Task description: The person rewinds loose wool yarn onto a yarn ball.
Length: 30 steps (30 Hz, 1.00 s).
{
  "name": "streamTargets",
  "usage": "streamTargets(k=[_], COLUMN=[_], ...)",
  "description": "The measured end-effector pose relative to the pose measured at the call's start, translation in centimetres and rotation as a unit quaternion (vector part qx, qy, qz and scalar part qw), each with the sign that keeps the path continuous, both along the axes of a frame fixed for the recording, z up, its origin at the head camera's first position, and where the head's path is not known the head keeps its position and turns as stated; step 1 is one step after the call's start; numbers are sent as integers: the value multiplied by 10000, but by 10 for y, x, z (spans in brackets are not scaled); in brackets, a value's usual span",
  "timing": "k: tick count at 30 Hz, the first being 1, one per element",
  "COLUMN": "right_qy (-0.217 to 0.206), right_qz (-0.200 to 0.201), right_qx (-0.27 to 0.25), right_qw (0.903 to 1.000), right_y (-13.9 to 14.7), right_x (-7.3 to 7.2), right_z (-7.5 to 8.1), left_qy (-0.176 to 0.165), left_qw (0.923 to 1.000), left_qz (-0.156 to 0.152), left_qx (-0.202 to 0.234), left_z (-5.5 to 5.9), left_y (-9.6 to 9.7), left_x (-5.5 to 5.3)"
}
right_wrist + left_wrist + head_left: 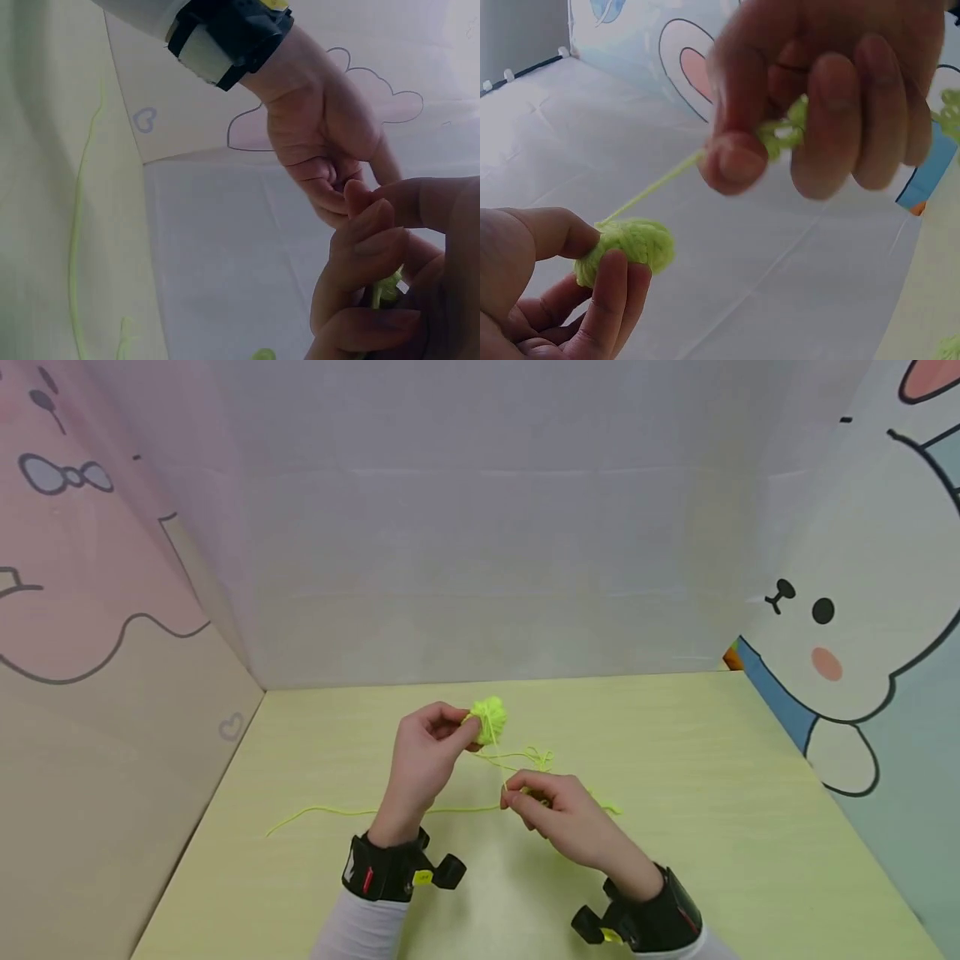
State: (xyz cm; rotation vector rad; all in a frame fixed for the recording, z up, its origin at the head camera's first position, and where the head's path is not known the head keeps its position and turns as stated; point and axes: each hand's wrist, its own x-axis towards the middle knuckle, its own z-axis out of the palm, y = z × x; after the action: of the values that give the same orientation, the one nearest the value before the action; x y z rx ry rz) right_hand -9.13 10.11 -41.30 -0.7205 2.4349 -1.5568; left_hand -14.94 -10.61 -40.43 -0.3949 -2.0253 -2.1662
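A small ball of neon yellow-green yarn is pinched between the thumb and fingers of my left hand, above the table. From the ball a taut strand runs to my right hand, which pinches it between thumb and forefinger. A bunched piece of the same yarn shows within the curled fingers of the right hand in the left wrist view. Behind the right hand, loose loops of yarn appear in the head view.
One long yarn tail lies across the pale wooden table to the left, passing behind the left wrist. Another short end shows right of the right hand. White and cartoon-printed sheets enclose the table's back and sides.
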Motion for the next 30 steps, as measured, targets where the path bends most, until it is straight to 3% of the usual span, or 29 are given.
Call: streamTargets(k=[4,11,19,25,30], right_qy=[-44,-241,-646,-820,-857], right_qz=[73,175,354,714,927], right_qx=[58,-63,-159,-73,97], right_qw=[9999,9995,9972,9940,9919], right_y=[-4,-7,-9,-4,8], right_x=[-3,-6,-18,-36,-54], right_z=[-8,-9,-18,-27,-21], left_qy=[-9,17,-90,-199,-319], left_qw=[9996,9976,9957,9912,9772], left_qz=[-116,-336,-652,-1191,-2092], left_qx=[266,601,645,546,176], left_z=[1,3,3,2,2], left_y=[1,5,2,-6,-16], left_x=[2,5,7,6,4])
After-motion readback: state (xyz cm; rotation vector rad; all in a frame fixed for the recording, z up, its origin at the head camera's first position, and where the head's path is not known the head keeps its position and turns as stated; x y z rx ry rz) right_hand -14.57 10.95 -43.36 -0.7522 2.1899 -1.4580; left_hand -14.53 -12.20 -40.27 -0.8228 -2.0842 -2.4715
